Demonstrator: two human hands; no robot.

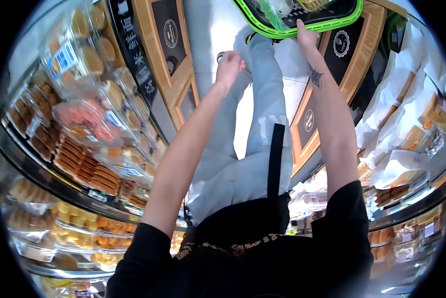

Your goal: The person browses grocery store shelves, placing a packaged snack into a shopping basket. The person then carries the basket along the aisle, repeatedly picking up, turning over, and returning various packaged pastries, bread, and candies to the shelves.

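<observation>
Prob. the basket-carry step: R hand (308, 37) grips mid near rim of green-edged basket (334, 23), green-tinted bag (269, 15) by its L edge; L hand (229, 68) apart from it, fingers loosely curled, can't tell if holding anything. Next move prob. calls for firm grip, basket level

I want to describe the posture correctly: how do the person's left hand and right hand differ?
The left hand holds nothing visible; the right hand grips the basket by its green rim. The left hand is loosely curled on itself, while the right hand closes on that rim. Both are bare.
</observation>
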